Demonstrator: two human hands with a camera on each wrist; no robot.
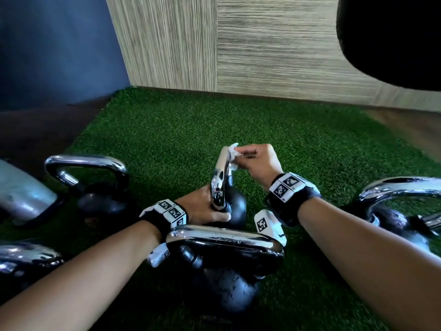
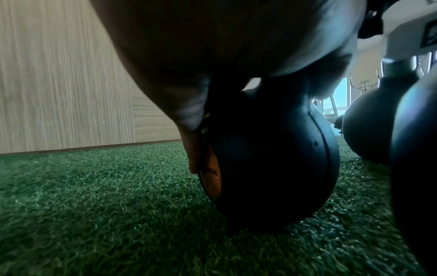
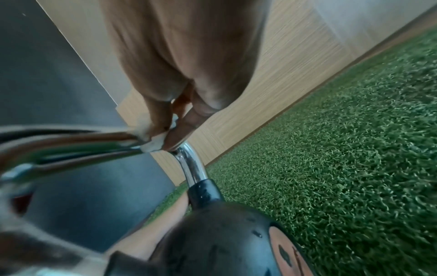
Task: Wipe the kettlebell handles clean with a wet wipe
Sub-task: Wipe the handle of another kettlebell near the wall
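Nearest kettlebell (image 1: pixel 224 271) untouched; right hand (image 1: pixel 259 161) seemingly pinches wipe (image 1: pixel 232 152).

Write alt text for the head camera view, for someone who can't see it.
The right hand presses a wet wipe against a kettlebell's chrome handle while the left hand grips the handle's base. More kettlebells stand around it on green turf.

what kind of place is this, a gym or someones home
Most likely a gym or workout corner. Several chrome-handled kettlebells stand on green artificial turf of the kind laid in training areas, and the left wrist view shows what may be exercise machines by a window. A home gym can't be ruled out.
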